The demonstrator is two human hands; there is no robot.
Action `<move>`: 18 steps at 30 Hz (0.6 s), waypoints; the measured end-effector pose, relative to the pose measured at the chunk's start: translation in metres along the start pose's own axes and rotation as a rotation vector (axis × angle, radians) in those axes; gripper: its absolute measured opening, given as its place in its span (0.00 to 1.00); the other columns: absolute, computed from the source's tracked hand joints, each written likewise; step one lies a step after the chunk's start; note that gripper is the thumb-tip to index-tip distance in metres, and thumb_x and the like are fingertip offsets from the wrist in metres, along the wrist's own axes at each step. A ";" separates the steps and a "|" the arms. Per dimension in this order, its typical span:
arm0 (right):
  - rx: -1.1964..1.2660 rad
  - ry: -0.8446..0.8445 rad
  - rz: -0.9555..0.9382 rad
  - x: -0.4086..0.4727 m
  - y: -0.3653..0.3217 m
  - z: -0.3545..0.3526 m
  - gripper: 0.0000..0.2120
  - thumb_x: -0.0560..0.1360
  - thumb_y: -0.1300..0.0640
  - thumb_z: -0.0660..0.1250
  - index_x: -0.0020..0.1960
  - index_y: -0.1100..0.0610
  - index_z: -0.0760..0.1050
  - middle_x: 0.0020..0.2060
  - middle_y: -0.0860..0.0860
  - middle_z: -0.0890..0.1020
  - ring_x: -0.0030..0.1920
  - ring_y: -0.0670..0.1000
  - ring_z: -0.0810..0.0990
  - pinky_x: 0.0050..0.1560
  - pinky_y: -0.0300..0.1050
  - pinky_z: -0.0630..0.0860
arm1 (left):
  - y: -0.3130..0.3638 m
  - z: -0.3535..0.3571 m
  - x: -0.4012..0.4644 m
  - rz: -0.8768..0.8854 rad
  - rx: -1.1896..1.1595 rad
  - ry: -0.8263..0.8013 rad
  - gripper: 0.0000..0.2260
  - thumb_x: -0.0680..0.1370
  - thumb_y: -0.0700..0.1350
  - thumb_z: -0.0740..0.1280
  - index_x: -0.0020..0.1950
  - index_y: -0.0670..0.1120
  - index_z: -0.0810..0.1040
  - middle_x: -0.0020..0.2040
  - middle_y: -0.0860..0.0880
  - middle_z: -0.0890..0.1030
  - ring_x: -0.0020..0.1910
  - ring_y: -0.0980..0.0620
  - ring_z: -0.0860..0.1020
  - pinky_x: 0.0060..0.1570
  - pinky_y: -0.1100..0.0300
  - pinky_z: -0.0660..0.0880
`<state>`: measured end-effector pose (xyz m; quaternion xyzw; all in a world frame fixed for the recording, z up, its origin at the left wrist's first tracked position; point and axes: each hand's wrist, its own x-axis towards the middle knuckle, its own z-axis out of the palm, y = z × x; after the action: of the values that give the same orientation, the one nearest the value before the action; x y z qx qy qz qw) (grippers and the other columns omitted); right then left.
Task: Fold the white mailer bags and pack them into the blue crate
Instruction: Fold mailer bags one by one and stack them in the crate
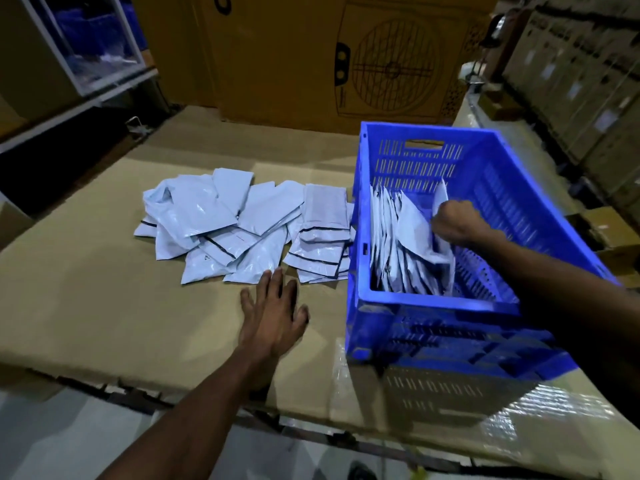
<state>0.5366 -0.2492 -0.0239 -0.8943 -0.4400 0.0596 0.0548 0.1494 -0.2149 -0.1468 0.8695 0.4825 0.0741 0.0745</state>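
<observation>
Inside the blue crate, the right hand pinches a thin, slippery, floppy mailer bag; grip its folded edge.

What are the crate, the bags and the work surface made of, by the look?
Blue crate: moulded rigid plastic, slotted walls, a slight sheen.
White mailer bags: thin glossy plastic film, probably poly; creases catch the light.
Work surface: matte brown cardboard sheets, seams and ragged front edge visible.
</observation>
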 end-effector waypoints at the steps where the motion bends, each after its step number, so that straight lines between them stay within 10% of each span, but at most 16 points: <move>1: 0.019 0.007 0.009 -0.003 0.001 -0.002 0.18 0.76 0.55 0.61 0.56 0.70 0.73 0.54 0.70 0.76 0.55 0.69 0.76 0.50 0.52 0.71 | -0.001 0.000 0.000 0.000 -0.001 0.003 0.26 0.78 0.60 0.56 0.74 0.52 0.65 0.81 0.47 0.57 0.80 0.44 0.52 0.70 0.32 0.56; 5: -0.054 -0.071 -0.039 -0.019 0.004 -0.007 0.13 0.73 0.58 0.66 0.34 0.61 0.65 0.46 0.67 0.78 0.47 0.65 0.77 0.46 0.51 0.75 | -0.002 0.000 0.000 0.009 -0.004 0.013 0.28 0.77 0.61 0.54 0.74 0.52 0.66 0.81 0.46 0.58 0.80 0.43 0.52 0.70 0.32 0.56; 12: -0.207 -0.072 -0.035 -0.030 -0.004 -0.016 0.12 0.74 0.60 0.64 0.56 0.62 0.72 0.56 0.64 0.75 0.57 0.66 0.76 0.53 0.54 0.74 | -0.001 -0.002 -0.001 0.007 0.016 -0.013 0.27 0.78 0.61 0.52 0.76 0.52 0.63 0.82 0.47 0.55 0.80 0.45 0.49 0.71 0.33 0.54; 18: -0.027 -0.126 -0.068 -0.027 -0.022 -0.008 0.13 0.78 0.55 0.60 0.54 0.64 0.74 0.59 0.67 0.77 0.55 0.66 0.76 0.50 0.50 0.71 | 0.000 -0.004 -0.002 0.004 0.010 -0.012 0.29 0.78 0.61 0.50 0.76 0.51 0.65 0.81 0.46 0.56 0.81 0.44 0.49 0.72 0.32 0.54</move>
<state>0.5047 -0.2577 -0.0115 -0.8740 -0.4734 0.1078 0.0170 0.1480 -0.2161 -0.1433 0.8714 0.4805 0.0668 0.0728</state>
